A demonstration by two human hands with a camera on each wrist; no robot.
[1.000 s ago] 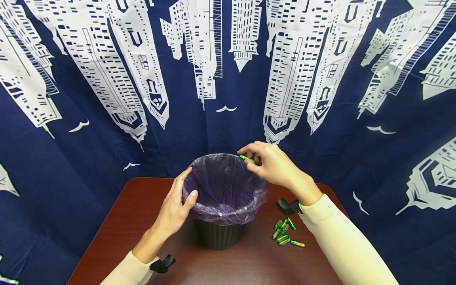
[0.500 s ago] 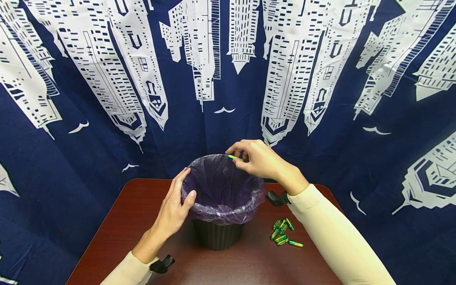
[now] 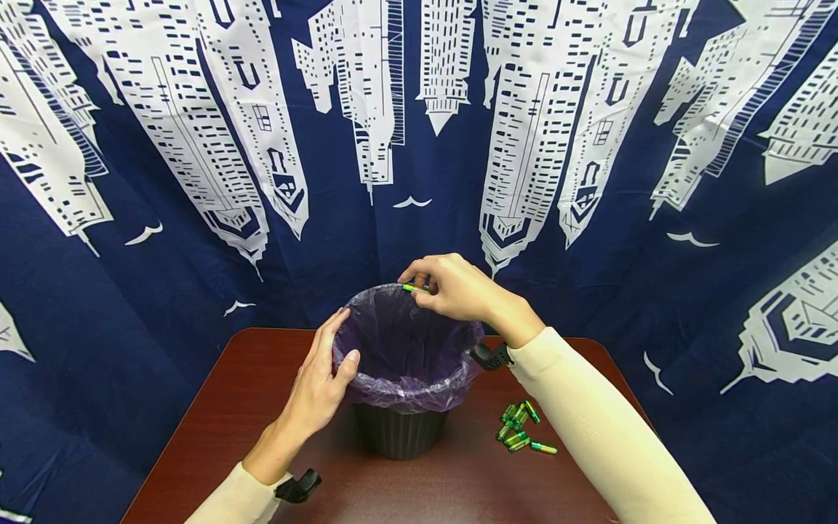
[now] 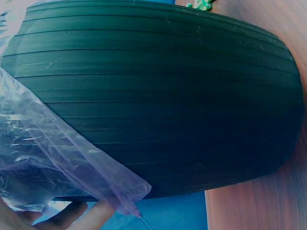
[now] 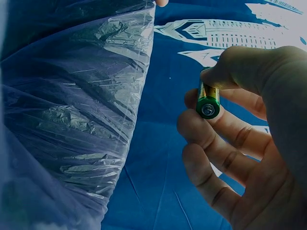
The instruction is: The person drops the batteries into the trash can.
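A black ribbed trash can [image 3: 401, 433] stands on the table, lined with a translucent purple bag [image 3: 406, 397] folded over its rim. My left hand [image 3: 321, 382] holds the can's left rim, thumb over the edge and fingers along the outside; the left wrist view has fingers [image 4: 96, 215] beside the bag's loose hem. Above the back of the rim, my right hand [image 3: 458, 287] pinches a green-and-gold battery [image 5: 209, 103] between thumb and fingers. The right wrist view looks at one end of the battery, with the bag's edge to its left.
Several matching batteries [image 3: 520, 426] lie in a loose group on the brown table [image 3: 216, 437], right of the can. A navy curtain [image 3: 386, 247] printed with white buildings hangs close behind the table. Black wrist cameras [image 3: 297, 486] sit on both wrists.
My right hand has moved left along the back of the can's rim with the battery in its fingers. The left hand keeps its place on the rim.
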